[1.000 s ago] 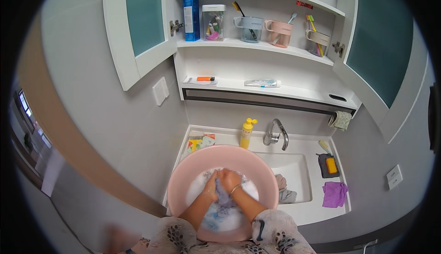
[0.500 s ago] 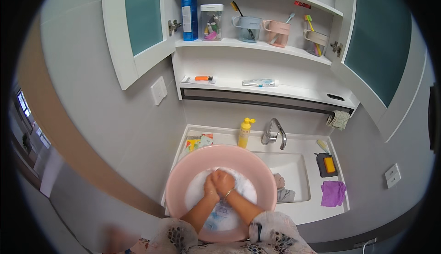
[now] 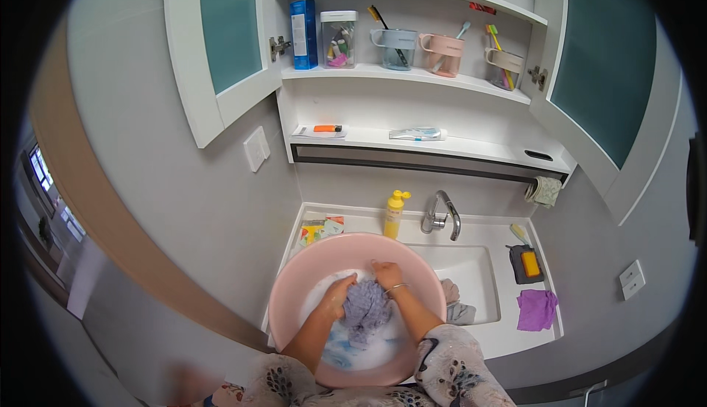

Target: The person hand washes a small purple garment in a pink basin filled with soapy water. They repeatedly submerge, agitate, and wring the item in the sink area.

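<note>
A white bathroom counter (image 3: 508, 337) with a sunken rectangular sink (image 3: 471, 278) lies under open wall shelves, a chrome tap (image 3: 440, 216) at twelve o'clock of the sink and a yellow pump bottle (image 3: 394, 214) at its eleven o'clock. At nine o'clock of the sink a round pink plastic basin (image 3: 294, 289) holds foamy water, and in its middle a bunched lilac cloth (image 3: 366, 308) is gripped by both hands. The left hand (image 3: 340, 295) clenches it from nine o'clock, the right hand (image 3: 387, 274) from one o'clock; a purple rag (image 3: 536, 309) lies at the sink's three o'clock.
</note>
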